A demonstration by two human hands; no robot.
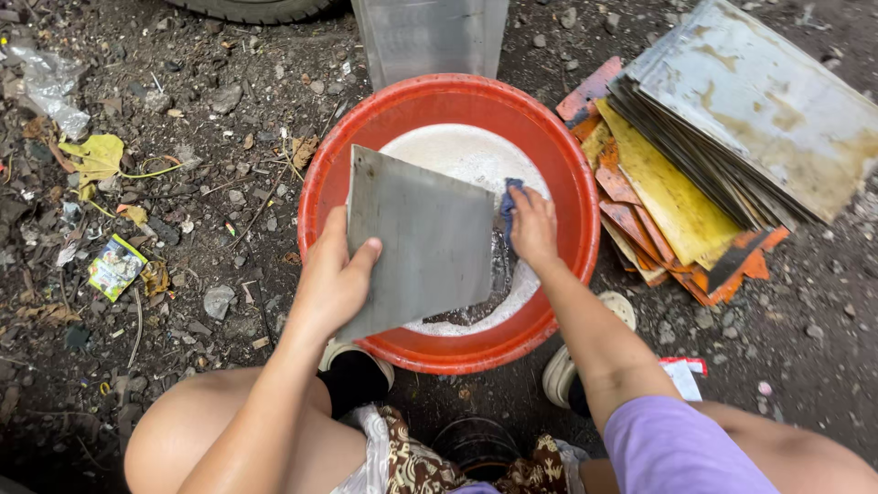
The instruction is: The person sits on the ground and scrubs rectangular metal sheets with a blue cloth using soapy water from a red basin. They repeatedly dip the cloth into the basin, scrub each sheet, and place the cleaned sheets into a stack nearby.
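Observation:
My left hand grips the left edge of a grey metal plate, held tilted over a round red basin of white foamy water. At the plate's right edge, my right hand presses a blue cloth against it. The plate hides part of the water.
A stack of dirty metal and orange-yellow sheets lies to the right of the basin. A clear plastic container stands behind it, near a tyre. Gravelly dirt ground with litter and leaves spreads to the left. My knees and shoes sit at the bottom.

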